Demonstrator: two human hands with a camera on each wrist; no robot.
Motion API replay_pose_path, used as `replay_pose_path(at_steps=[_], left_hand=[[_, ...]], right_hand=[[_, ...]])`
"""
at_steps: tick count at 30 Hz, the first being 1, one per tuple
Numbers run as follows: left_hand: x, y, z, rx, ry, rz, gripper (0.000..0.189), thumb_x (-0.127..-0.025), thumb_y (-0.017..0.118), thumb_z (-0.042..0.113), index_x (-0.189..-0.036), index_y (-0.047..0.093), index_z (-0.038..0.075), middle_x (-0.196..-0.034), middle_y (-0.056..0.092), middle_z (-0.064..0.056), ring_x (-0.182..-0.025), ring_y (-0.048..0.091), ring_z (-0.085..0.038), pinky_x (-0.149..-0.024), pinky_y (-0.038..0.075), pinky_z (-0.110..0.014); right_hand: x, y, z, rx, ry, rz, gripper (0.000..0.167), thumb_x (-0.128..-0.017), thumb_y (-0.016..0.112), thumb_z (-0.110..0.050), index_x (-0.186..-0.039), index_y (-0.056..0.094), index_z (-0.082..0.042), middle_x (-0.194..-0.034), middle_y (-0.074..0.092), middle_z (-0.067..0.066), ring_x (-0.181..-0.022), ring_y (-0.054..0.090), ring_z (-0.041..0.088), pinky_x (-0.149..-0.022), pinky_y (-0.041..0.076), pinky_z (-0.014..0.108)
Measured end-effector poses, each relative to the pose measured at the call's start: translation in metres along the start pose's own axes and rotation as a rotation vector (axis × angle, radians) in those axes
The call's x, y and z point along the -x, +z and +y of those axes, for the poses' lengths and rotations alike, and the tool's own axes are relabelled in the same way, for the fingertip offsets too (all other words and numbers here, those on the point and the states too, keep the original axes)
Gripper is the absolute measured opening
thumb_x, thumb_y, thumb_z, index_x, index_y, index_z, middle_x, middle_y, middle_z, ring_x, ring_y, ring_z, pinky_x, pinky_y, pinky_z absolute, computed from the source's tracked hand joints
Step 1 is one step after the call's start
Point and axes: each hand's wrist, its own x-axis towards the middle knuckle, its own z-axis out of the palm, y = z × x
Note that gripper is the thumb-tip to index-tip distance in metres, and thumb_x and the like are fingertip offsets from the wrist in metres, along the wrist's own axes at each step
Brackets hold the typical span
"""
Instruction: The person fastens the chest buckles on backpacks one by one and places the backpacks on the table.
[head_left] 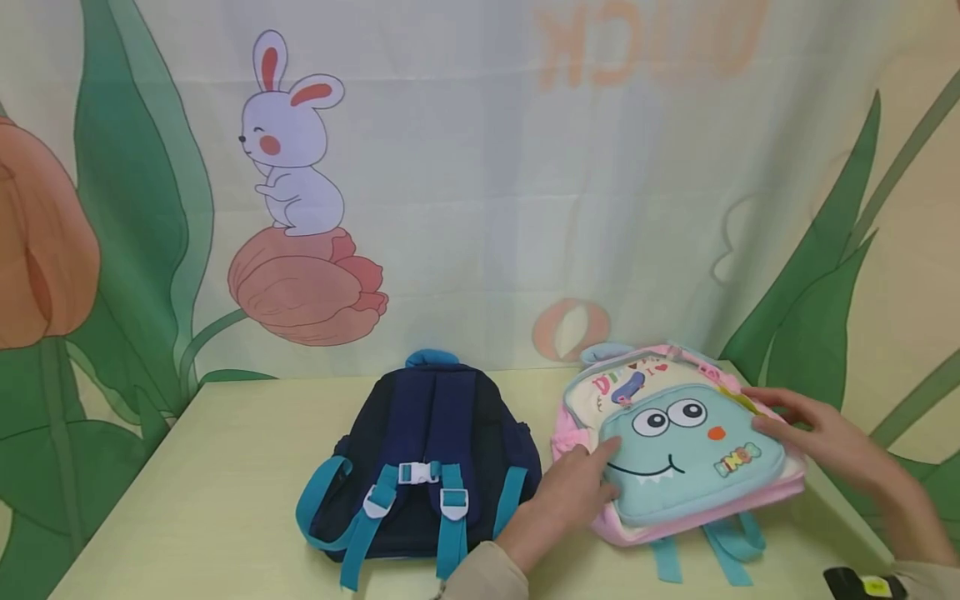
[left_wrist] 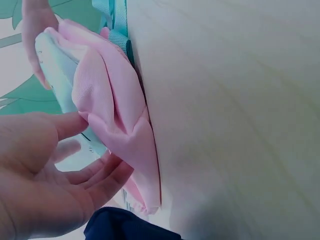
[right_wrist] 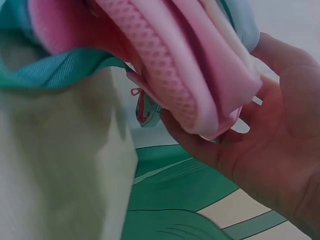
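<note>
A pink and light-blue children's backpack [head_left: 693,450] with a cartoon face on its front pocket is at the right of the table, its right side tilted up. My right hand [head_left: 832,442] grips that raised side; the right wrist view shows the thumb at the front and fingers behind the pink edge [right_wrist: 200,75]. At the opposite side, my left hand [head_left: 566,492] holds the bag loosely, with thumb and fingers on the pink side fabric [left_wrist: 117,105]. Left of it lies a navy backpack [head_left: 431,417], straps up, near my left forearm.
The pale yellow table [head_left: 202,483] carries both bags. Behind it hangs a printed curtain [head_left: 480,167] with a rabbit and tulips. Teal straps [head_left: 731,550] of the pink bag trail towards the front of the table. A dark band [head_left: 862,583] sits at my right wrist.
</note>
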Motion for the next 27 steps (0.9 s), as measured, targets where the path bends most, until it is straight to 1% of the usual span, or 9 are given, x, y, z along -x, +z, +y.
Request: replay_pose_path(at_steps=[4, 6, 9, 11, 13, 15, 17, 21, 27], left_hand=[[0.0, 0.001, 0.0, 0.1, 0.042, -0.048, 0.053, -0.096, 0.065, 0.037, -0.146, 0.048, 0.036, -0.112, 0.062, 0.0, -0.086, 0.05, -0.009, -0.069, 0.044, -0.021], [0.0, 0.001, 0.001, 0.151, 0.052, -0.075, 0.053, -0.096, 0.061, 0.043, -0.146, 0.048, 0.034, -0.112, 0.062, 0.002, -0.087, 0.049, -0.007, -0.07, 0.043, -0.02], [0.0, 0.001, 0.003, 0.201, 0.042, -0.104, 0.059, -0.094, 0.06, 0.055, -0.147, 0.047, 0.033, -0.115, 0.062, 0.002, -0.09, 0.049, -0.007, -0.072, 0.043, -0.02], [0.0, 0.001, 0.004, 0.218, 0.023, -0.118, 0.065, -0.09, 0.06, 0.062, -0.147, 0.047, 0.034, -0.115, 0.061, 0.003, -0.09, 0.048, -0.007, -0.072, 0.042, -0.021], [0.0, 0.001, 0.005, 0.232, 0.003, -0.126, 0.069, -0.087, 0.062, 0.066, -0.147, 0.046, 0.036, -0.115, 0.059, 0.003, -0.089, 0.048, -0.008, -0.072, 0.042, -0.022], [0.0, 0.002, 0.006, 0.24, -0.003, -0.128, 0.071, -0.085, 0.063, 0.067, -0.147, 0.046, 0.036, -0.114, 0.058, 0.003, -0.089, 0.048, -0.008, -0.072, 0.043, -0.022], [0.0, 0.002, 0.007, 0.24, 0.004, -0.124, 0.072, -0.085, 0.064, 0.067, -0.147, 0.046, 0.035, -0.114, 0.059, 0.004, -0.089, 0.048, -0.008, -0.072, 0.043, -0.021], [-0.001, 0.005, 0.009, 0.242, 0.038, -0.114, 0.071, -0.085, 0.065, 0.064, -0.147, 0.048, 0.032, -0.114, 0.061, 0.004, -0.09, 0.048, -0.006, -0.073, 0.043, -0.02], [-0.003, 0.009, 0.012, 0.281, 0.066, -0.119, 0.072, -0.085, 0.065, 0.064, -0.147, 0.048, 0.03, -0.116, 0.061, 0.006, -0.092, 0.049, -0.006, -0.078, 0.044, -0.02]], right_hand=[[0.002, -0.008, -0.01, 0.009, -0.011, 0.039, 0.054, -0.102, 0.055, -0.035, -0.149, 0.043, -0.014, -0.11, 0.058, 0.012, -0.084, 0.058, 0.007, -0.064, 0.049, 0.025], [0.004, -0.013, -0.016, 0.003, -0.016, 0.051, 0.054, -0.101, 0.056, -0.034, -0.149, 0.042, -0.014, -0.109, 0.057, 0.012, -0.08, 0.061, 0.009, -0.064, 0.05, 0.026], [0.005, -0.018, -0.021, -0.01, -0.03, 0.06, 0.053, -0.101, 0.057, -0.032, -0.149, 0.043, -0.013, -0.108, 0.058, 0.01, -0.076, 0.065, 0.012, -0.064, 0.052, 0.026], [0.006, -0.021, -0.025, -0.016, -0.035, 0.057, 0.052, -0.101, 0.057, -0.031, -0.148, 0.043, -0.013, -0.108, 0.059, 0.005, -0.074, 0.066, 0.015, -0.065, 0.052, 0.026], [0.006, -0.023, -0.028, -0.011, -0.041, 0.058, 0.051, -0.101, 0.057, -0.031, -0.148, 0.044, -0.014, -0.108, 0.06, -0.001, -0.074, 0.067, 0.016, -0.066, 0.051, 0.025], [0.007, -0.025, -0.031, 0.002, -0.049, 0.067, 0.051, -0.101, 0.057, -0.031, -0.148, 0.045, -0.015, -0.107, 0.061, -0.007, -0.074, 0.067, 0.015, -0.067, 0.05, 0.024], [0.008, -0.026, -0.035, 0.002, -0.058, 0.077, 0.05, -0.101, 0.058, -0.03, -0.147, 0.045, -0.015, -0.107, 0.06, -0.012, -0.074, 0.067, 0.015, -0.067, 0.049, 0.024], [0.011, -0.029, -0.042, -0.025, -0.086, 0.093, 0.048, -0.101, 0.058, -0.026, -0.146, 0.047, -0.015, -0.106, 0.061, -0.015, -0.071, 0.068, 0.017, -0.064, 0.051, 0.026], [0.014, -0.034, -0.053, -0.054, -0.085, 0.108, 0.048, -0.101, 0.059, -0.026, -0.146, 0.047, -0.018, -0.104, 0.06, -0.016, -0.069, 0.069, 0.02, -0.062, 0.053, 0.028]])
